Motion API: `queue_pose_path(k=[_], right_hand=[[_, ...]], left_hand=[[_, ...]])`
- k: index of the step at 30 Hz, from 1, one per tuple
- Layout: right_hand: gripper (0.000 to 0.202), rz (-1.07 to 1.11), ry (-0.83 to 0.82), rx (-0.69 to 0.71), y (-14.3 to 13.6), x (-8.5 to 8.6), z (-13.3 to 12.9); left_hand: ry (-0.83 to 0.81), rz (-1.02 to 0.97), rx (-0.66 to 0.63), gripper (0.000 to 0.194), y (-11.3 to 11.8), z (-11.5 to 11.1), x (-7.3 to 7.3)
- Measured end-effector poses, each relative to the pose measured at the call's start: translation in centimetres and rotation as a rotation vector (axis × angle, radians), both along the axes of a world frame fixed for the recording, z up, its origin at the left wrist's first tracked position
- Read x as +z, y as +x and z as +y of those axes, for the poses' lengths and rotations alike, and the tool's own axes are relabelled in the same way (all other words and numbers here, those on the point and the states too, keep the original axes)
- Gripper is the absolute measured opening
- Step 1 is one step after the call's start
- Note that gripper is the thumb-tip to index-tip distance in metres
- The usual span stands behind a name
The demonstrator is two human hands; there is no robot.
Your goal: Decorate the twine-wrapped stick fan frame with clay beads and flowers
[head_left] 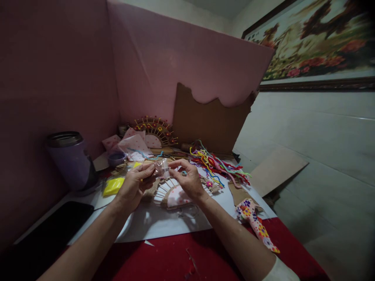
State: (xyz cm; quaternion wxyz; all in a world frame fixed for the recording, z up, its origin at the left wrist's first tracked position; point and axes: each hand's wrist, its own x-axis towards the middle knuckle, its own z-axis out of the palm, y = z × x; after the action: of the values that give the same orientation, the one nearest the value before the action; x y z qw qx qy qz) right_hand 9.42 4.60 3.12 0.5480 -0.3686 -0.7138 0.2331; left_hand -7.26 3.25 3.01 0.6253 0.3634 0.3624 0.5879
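Note:
A small clear plastic bag (pixel 158 168) with a whitish end is up in front of me over the work surface. My left hand (pixel 135 184) is closed on its left side. The thumb and index finger of my right hand (pixel 190 180) pinch at the whitish end; what is inside the bag is too small to make out. Just below lies a half-round fan-shaped piece (pixel 177 196) of cardboard, sticks and dotted pink cloth, partly hidden by my right hand. A pink flower shape (pixel 209 184) sits at its right side.
A purple tumbler (pixel 72 166) and a black flat device (pixel 66 214) stand left, beside a yellow packet (pixel 113 187). Tangled coloured pipe cleaners (pixel 209 160) lie right, near a flower-patterned piece (pixel 257 224). Behind are another decorated fan (pixel 150 128) and upright cardboard (pixel 206 121).

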Motion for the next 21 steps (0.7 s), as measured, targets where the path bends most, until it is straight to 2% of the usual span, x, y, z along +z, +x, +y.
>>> queue_pose_path(k=[7, 15, 21], right_hand=[[0.009, -0.012, 0.036, 0.023, 0.49, -0.30, -0.37], [0.006, -0.041, -0.016, -0.010, 0.35, -0.60, -0.47], [0.007, -0.064, 0.015, -0.003, 0.57, -0.92, -0.60]], left_hand=[[0.028, 0.096, 0.022, 0.031, 0.31, -0.25, 0.27], [0.148, 0.202, -0.050, 0.021, 0.44, -0.09, 0.02], [0.103, 0.192, -0.019, 0.022, 0.59, -0.17, -0.15]])
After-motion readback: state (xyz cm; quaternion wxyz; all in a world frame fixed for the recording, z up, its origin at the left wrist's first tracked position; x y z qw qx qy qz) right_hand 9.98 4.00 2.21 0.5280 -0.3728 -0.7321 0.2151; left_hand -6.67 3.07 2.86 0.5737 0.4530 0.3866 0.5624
